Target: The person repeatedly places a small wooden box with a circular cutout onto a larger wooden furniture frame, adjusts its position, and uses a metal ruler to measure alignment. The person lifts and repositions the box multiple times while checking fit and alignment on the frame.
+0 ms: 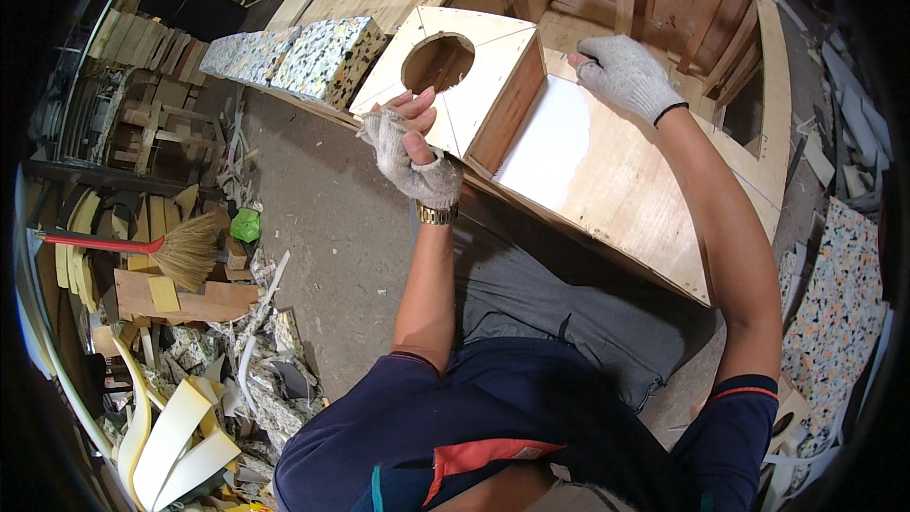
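A small plywood box (474, 85) with a round hole in its pale top face stands on a long plywood panel (607, 171). My left hand (409, 137), in a fingerless knit glove, grips the box's near left corner. My right hand (621, 71), in a full knit glove, presses flat on the panel's far edge just right of the box. A white patch covers the panel beside the box.
Speckled foam blocks (313, 55) lie on the wooden frame left of the box. A red-handled broom (152, 248) rests over wood scraps and foam strips (180, 427) on the left floor. Another speckled foam sheet (839, 303) lies at right.
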{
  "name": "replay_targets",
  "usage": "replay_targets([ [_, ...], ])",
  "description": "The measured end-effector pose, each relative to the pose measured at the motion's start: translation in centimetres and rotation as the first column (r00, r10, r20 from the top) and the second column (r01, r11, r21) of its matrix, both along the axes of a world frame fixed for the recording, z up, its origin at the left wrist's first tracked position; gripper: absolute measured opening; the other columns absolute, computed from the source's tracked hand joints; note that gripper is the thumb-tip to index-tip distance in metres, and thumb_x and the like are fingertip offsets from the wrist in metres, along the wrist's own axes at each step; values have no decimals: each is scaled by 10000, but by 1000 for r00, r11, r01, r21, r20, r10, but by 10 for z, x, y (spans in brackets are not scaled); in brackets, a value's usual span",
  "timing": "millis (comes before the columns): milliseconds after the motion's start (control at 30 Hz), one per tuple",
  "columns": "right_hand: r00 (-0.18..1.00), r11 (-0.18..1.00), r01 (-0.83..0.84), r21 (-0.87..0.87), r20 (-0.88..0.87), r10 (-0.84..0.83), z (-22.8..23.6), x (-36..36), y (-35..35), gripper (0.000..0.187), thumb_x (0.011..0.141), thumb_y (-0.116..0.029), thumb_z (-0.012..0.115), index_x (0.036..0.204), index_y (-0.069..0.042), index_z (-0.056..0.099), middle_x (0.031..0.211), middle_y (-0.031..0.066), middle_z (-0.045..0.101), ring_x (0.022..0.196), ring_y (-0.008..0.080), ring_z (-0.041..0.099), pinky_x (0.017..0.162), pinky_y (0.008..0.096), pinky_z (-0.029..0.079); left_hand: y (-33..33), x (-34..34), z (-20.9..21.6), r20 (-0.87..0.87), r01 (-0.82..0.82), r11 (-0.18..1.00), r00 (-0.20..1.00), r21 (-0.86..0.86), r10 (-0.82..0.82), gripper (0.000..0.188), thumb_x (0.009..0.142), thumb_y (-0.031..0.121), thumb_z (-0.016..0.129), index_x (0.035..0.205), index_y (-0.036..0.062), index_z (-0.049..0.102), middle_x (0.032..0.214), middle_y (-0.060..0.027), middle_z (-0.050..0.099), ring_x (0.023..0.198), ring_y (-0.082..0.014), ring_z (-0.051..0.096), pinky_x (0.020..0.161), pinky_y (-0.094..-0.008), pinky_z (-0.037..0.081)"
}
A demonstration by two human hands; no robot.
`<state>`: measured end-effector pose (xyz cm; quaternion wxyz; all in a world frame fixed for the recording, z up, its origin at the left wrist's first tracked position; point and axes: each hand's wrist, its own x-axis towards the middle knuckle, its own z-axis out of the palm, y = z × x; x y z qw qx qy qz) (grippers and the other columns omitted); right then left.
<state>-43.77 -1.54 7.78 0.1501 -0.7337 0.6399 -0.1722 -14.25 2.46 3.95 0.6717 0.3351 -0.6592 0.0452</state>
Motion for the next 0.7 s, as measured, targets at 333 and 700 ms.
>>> replay_targets([
  [333, 1000, 999, 23, 42, -13, -22, 1, 1, -2, 461, 1084, -474, 556, 1065, -64, 766, 946, 205, 744, 906, 377, 717, 830, 495, 564, -1, 2, 0, 16, -1, 1000, 1000, -8, 1, 636, 1148, 434, 407, 918, -35, 769, 1092, -197, 799, 1157, -347, 677, 1123, -554, 452],
  [700, 1000, 999, -1, -37, 10, 1, -7, -4, -5, 465, 1067, -467, 562, 1012, -44, 746, 922, 227, 728, 898, 428, 704, 822, 522, 550, 2, -2, 5, 0, -3, 1000, 1000, -23, 3, 600, 1130, 401, 422, 885, -35, 753, 1062, -205, 803, 1135, -349, 679, 1110, -543, 450],
])
